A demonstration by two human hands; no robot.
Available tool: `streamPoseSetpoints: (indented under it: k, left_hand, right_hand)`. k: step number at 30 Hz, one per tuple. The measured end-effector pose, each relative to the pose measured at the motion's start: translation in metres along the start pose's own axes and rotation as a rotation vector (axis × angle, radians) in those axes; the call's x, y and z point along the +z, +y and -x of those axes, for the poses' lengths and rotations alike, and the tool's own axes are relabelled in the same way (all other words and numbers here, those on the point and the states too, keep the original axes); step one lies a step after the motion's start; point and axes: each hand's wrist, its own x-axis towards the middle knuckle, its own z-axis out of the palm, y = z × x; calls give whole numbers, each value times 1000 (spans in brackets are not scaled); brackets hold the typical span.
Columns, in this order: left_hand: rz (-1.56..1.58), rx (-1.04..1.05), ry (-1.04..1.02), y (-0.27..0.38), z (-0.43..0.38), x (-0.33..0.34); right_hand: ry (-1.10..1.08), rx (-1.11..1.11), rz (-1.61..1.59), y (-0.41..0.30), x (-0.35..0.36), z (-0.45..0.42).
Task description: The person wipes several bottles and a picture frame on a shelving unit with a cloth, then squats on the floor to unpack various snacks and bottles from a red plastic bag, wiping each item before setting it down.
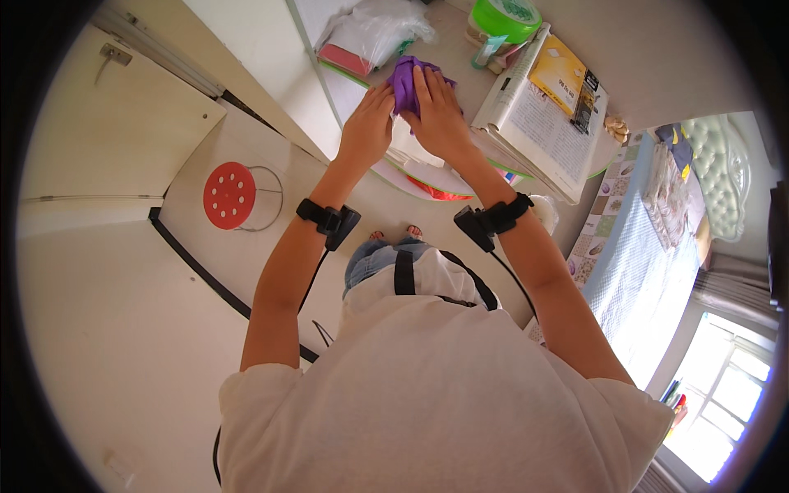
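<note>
A crumpled purple cloth (405, 83) is bunched between my two hands, over the curved shelf with green edging (453, 37). My right hand (439, 114) lies across the cloth's right side, fingers extended over it and thumb at its lower edge. From the other side, my left hand (368, 126) holds the cloth's left edge with its fingertips. White sheets or a box (419, 148) show partly below the cloth, mostly hidden by my hands. Each forearm wears a black strap with a small device.
To the right lies an open book (524, 123) bearing a yellow packet (558, 74). A green round container (505, 18) and a clear plastic bag (382, 28) over a pink box (345, 60) stand farther back. A red stool (229, 196) is at left, a bed (641, 246) at right.
</note>
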Motion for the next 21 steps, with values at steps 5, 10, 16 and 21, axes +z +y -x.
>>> streamPoseSetpoints:
  k: [5, 10, 16, 21]
  left_hand:
    - [18, -12, 17, 2, -2, -1]
    - [38, 62, 195, 0, 2, 15]
    - [45, 101, 207, -7, 8, 17]
    - [16, 127, 229, -7, 9, 23]
  right_hand:
    - [13, 70, 146, -11, -3, 15]
    - [105, 99, 309, -26, -3, 32]
    - [161, 109, 229, -34, -3, 48]
    - [235, 148, 184, -34, -4, 51]
